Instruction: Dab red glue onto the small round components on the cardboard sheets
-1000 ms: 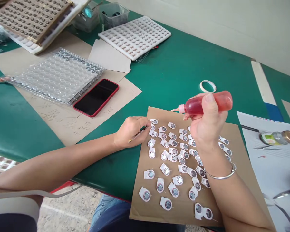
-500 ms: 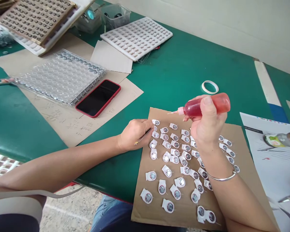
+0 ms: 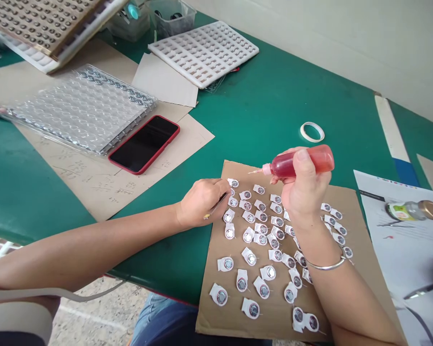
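Brown cardboard (image 3: 216, 307) bears several small round metallic discs (image 3: 250, 308) on white paper tabs. My left hand (image 3: 203, 202) is closed around a thin pointed tool (image 3: 215, 206) at the cardboard's upper left corner, its fingertips beside a disc (image 3: 233, 183). My right hand (image 3: 305, 190) is wrapped round a red squeeze bottle (image 3: 286, 165) above the cardboard's top edge. The bottle's thin needle tip points left, towards my left hand, and touches nothing.
A phone (image 3: 144, 144) in a red case and a clear plastic tray (image 3: 79, 110) lie at the left. Behind are a white slotted tray (image 3: 205, 54) and a tape roll (image 3: 312, 132). A small glass jar (image 3: 414, 210) lies on paper at the right.
My right hand has moved slightly left and down with the red bottle, bringing its tip a little lower. My left hand has stayed almost in place.
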Demonstrator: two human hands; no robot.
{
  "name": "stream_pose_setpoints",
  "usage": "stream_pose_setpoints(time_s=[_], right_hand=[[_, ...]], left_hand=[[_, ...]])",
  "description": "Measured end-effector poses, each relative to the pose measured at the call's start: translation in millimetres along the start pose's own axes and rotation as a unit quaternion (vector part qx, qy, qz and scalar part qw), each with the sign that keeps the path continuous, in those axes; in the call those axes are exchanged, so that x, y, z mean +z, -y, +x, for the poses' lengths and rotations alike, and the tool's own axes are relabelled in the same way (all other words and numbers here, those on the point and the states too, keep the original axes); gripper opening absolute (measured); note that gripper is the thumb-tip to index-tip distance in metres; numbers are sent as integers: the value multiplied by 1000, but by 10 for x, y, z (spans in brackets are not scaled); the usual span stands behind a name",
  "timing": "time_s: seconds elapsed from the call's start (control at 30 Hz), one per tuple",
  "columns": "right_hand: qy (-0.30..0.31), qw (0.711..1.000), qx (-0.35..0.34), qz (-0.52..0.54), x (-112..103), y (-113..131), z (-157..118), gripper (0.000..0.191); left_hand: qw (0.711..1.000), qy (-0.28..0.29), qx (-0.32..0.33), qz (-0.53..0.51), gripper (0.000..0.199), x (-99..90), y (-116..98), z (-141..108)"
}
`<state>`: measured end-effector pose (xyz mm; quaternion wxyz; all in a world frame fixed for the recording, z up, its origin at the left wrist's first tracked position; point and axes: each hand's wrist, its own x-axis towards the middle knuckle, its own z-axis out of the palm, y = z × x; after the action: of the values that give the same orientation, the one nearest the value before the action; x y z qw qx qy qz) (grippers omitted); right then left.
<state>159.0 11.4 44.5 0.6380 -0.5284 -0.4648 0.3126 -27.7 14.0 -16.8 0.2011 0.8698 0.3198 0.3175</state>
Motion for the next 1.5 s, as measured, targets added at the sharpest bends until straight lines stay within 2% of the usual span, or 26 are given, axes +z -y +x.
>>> stream_pose_setpoints(time_s=[0.17, 0.27, 0.47, 0.63, 0.7, 0.93, 1.5], right_hand=[[10, 1000, 0, 10, 9, 12, -13, 20], [23, 1000, 3, 3, 19, -15, -18, 20], [60, 997, 17, -47, 56, -130, -85, 19], [86, 990, 14, -109, 79, -204, -157, 23], [97, 987, 13, -127, 77, -228, -172, 23], [108, 979, 12, -170, 67, -304, -193, 24], [110, 968, -37, -221, 66, -360, -188, 25]], left_hand=[[1000, 24, 1, 7, 11, -32, -32, 14], [998, 47, 28, 17, 11, -27, -34, 23], [989, 88, 66, 99, 12, -17, -102, 48], [960, 70, 164, 214, 15, 29, -170, 21], [953, 56, 180, 238, 17, 51, -178, 15], [950, 31, 187, 249, 20, 59, -199, 29], [949, 36, 182, 256, 18, 63, -199, 13]])
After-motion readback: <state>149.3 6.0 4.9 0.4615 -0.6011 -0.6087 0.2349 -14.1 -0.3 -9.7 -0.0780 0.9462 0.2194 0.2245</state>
